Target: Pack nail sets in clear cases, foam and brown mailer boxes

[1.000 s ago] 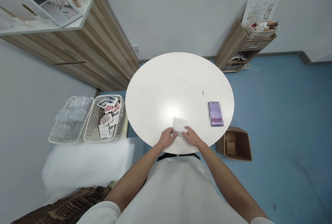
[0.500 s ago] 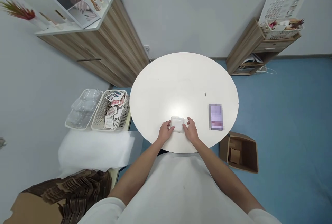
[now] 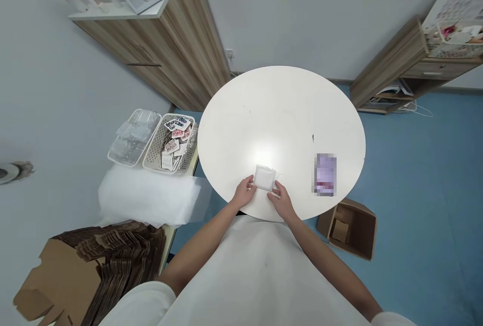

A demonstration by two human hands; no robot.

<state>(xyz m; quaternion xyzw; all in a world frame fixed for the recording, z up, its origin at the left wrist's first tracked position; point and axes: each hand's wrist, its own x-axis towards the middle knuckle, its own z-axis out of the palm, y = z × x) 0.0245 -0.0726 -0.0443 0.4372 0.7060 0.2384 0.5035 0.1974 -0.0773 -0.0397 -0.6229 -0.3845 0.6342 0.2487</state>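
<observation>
A small square packet (image 3: 264, 177) in white, soft-looking wrapping lies flat near the front edge of the round white table (image 3: 281, 99). A thin, see-through flap sticks out at its right side. My left hand (image 3: 244, 193) grips the packet's left edge, thumb in front and fingers at the side. At the lower right corner is my right hand (image 3: 282, 201), its thumb and fingers apart, with the fingertips close to the packet's right edge. What the wrapping contains is hidden.
A blurred purple item (image 3: 325, 175) lies at the table's right. To the left are a basket of printed cards (image 3: 151, 157), a basket of clear plastic packs (image 3: 111, 157), white foam sheeting (image 3: 147, 197) and flattened cardboard boxes (image 3: 68, 275). An open carton (image 3: 372, 238) stands on the floor.
My right hand has loosened from the packet, its thumb drawing back off the top. The packet is turned slightly. The whole view has shifted as my head moved.
</observation>
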